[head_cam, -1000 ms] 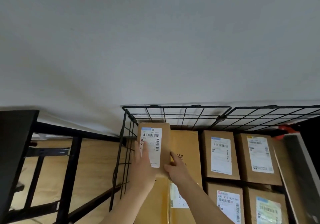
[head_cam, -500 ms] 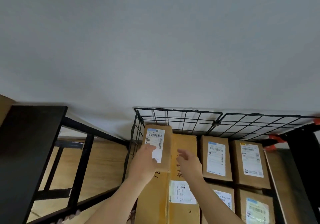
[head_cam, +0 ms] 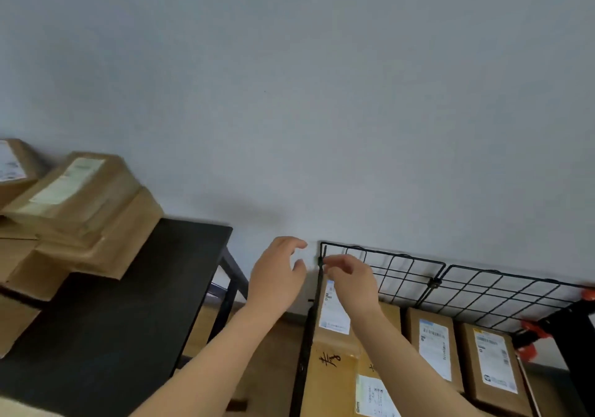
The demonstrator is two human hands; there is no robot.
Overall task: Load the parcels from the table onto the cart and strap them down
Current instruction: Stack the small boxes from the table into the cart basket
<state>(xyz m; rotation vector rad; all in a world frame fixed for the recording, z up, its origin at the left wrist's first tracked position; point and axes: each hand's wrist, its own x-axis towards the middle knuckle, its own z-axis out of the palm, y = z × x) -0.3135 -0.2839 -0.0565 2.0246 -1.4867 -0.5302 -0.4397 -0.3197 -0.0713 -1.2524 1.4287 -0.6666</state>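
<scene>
The left hand [head_cam: 277, 276] is hovering in the air just left of the cart [head_cam: 415, 276], its fingers loosely spread and holding nothing. The right hand [head_cam: 352, 283] is hanging over the cart's left corner with its fingers slackly curled around nothing. Its fingertips [head_cam: 329, 264] are sitting right at the corner post, too blurred to tell whether they are touching the wire.

Under that hand, a narrow parcel [head_cam: 333, 312] is standing against the cart's left wire wall, its white label facing up. A large box [head_cam: 335, 381] with black handwriting is lying inside the cart just nearer the person. Two more labelled parcels [head_cam: 463, 352] are sitting side by side further right in the cart, by its back grid. Orange clamps [head_cam: 533, 329] are gripping the cart's right end.

Left of the cart, a black table [head_cam: 128, 304] is carrying a stack of parcels [head_cam: 80, 210].
</scene>
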